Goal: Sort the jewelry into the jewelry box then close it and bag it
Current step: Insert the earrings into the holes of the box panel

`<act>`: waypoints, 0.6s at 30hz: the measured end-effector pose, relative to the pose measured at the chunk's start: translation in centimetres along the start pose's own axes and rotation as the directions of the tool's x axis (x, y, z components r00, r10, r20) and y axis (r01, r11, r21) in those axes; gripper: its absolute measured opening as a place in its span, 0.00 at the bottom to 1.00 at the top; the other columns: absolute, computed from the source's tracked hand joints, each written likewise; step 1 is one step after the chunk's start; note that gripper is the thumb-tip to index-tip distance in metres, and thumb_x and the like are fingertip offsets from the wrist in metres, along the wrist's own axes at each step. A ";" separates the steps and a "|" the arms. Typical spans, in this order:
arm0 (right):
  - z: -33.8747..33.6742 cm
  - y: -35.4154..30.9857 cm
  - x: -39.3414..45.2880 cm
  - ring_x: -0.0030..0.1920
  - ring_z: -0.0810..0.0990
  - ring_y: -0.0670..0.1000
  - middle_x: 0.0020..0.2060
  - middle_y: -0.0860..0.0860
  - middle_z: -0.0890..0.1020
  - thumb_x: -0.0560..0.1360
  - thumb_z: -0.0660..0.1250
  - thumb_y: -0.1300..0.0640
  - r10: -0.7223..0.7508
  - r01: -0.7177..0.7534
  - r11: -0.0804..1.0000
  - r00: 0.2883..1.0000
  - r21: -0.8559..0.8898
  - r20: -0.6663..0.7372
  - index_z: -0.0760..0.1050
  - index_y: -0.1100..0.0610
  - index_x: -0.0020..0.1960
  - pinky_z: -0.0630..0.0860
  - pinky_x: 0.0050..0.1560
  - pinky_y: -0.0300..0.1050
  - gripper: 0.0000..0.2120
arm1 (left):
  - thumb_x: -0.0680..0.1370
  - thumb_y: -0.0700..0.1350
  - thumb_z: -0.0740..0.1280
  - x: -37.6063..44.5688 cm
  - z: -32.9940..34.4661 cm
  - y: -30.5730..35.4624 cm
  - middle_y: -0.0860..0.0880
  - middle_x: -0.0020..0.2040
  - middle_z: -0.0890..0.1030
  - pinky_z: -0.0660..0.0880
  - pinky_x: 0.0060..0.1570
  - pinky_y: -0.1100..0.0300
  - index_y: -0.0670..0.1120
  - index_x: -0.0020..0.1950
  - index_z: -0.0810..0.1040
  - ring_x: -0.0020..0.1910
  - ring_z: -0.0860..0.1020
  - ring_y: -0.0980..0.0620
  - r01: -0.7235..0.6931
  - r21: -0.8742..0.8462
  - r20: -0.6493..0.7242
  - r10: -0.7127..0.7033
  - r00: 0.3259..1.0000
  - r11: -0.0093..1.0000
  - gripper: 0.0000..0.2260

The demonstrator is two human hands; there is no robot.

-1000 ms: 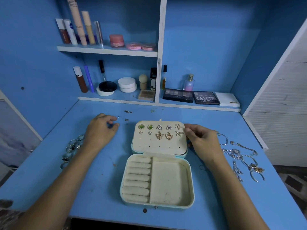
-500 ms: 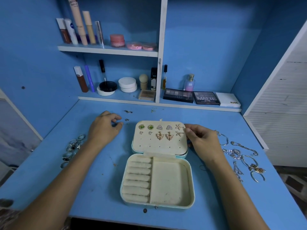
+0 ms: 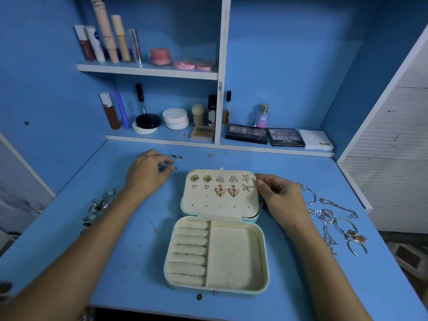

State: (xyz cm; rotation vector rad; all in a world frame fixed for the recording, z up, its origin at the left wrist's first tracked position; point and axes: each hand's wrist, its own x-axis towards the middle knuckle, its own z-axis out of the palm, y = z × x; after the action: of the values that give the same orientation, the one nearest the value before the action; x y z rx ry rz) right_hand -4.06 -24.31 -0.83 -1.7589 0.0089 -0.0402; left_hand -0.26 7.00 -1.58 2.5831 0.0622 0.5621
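**Loose earrings lay just off your left fingertips, toward the box lid**

Your left hand (image 3: 148,176) rested on the worktop (image 3: 129,262) to the left of the open jewelry box (image 3: 217,230), with its fingers (image 3: 165,162) loosely curled and pointing right, toward the back corner of the lid. Two or three small loose earrings (image 3: 175,168) lay at or just past those fingertips, between the hand and the earring panel (image 3: 220,200); one more lay slightly farther back, near the shelf edge. Whether the fingertips already pinched a piece cannot be told; it is too small and partly hidden.

Your right hand (image 3: 281,200) gripped the right edge of the lid, its fingers curled against the rim near the starfish studs (image 3: 248,183), and appeared to steady the panel.

The left hand was the nearer one to the loose earrings; the right hand was well apart from them, across the lid. The panel carried two filled rows of earrings, with bare holes below them.

Judgement: the step in hand was picking up a stud with the left fingers and carrying it rightward to a free hole.

The rings (image 3: 98,209) lay beside your left forearm. The chains and bangles (image 3: 335,221) lay to the right of the right hand. The ring rolls (image 3: 188,251) and the open tray of the box base held nothing.
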 end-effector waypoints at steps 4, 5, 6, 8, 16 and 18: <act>0.0 0.0 0.0 0.40 0.81 0.44 0.42 0.46 0.87 0.81 0.66 0.58 -0.013 0.013 1.000 1.000 -0.004 0.007 0.83 0.46 0.49 0.81 0.44 0.43 0.09 | 0.76 0.45 0.73 0.0 -0.1 0.2 0.49 0.47 0.78 0.77 0.47 0.51 0.49 0.48 0.86 0.50 0.78 0.48 -0.006 0.006 0.013 0.006 1.000 1.000 0.03; -0.1 0.0 0.0 0.40 0.82 0.44 0.42 0.46 0.87 0.81 0.66 0.58 -0.014 0.014 1.000 1.000 -0.005 0.009 0.84 0.46 0.50 0.82 0.44 0.42 0.09 | 0.76 0.45 0.73 0.1 -0.1 0.2 0.49 0.47 0.78 0.77 0.47 0.51 0.49 0.47 0.86 0.50 0.77 0.48 -0.006 0.009 0.012 0.006 1.000 1.000 0.03; -0.1 0.0 0.0 0.40 0.82 0.44 0.42 0.45 0.87 0.81 0.66 0.58 -0.013 0.014 1.000 1.000 -0.006 0.010 0.84 0.47 0.50 0.82 0.43 0.42 0.09 | 0.76 0.44 0.73 0.1 -0.1 0.2 0.49 0.46 0.78 0.76 0.46 0.51 0.49 0.47 0.86 0.50 0.77 0.48 -0.006 0.013 0.009 0.006 1.000 1.000 0.03; -0.1 0.1 0.1 0.41 0.82 0.44 0.42 0.46 0.87 0.81 0.66 0.58 -0.009 0.009 1.000 1.000 -0.007 0.007 0.84 0.48 0.51 0.81 0.43 0.41 0.09 | 0.76 0.43 0.72 0.1 -0.2 0.2 0.50 0.45 0.79 0.75 0.46 0.52 0.47 0.46 0.85 0.50 0.76 0.47 -0.008 0.016 -0.016 0.008 1.000 1.000 0.02; -0.1 0.0 0.0 0.42 0.83 0.45 0.42 0.45 0.87 0.81 0.66 0.58 -0.018 0.018 1.000 1.000 -0.007 0.009 0.84 0.47 0.51 0.81 0.43 0.41 0.09 | 0.76 0.40 0.70 -0.2 -1.8 0.8 0.49 0.40 0.83 0.76 0.44 0.63 0.43 0.44 0.81 0.37 0.79 0.59 0.187 -0.224 -0.100 -0.214 0.972 0.957 0.02; -0.1 0.0 0.0 0.43 0.83 0.46 0.42 0.44 0.87 0.81 0.66 0.58 -0.016 0.016 1.000 1.000 -0.009 0.011 0.83 0.47 0.50 0.82 0.43 0.41 0.09 | 0.75 0.40 0.70 -0.5 -2.3 1.2 0.51 0.40 0.84 0.73 0.40 0.70 0.44 0.42 0.80 0.37 0.79 0.66 0.231 -0.325 -0.108 -0.278 0.954 0.917 0.02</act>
State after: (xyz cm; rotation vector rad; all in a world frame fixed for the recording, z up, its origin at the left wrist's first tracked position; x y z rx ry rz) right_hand -4.04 -24.38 -0.82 -1.7680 -0.0132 -0.0423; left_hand -1.71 6.96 0.64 2.1798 0.3323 0.6150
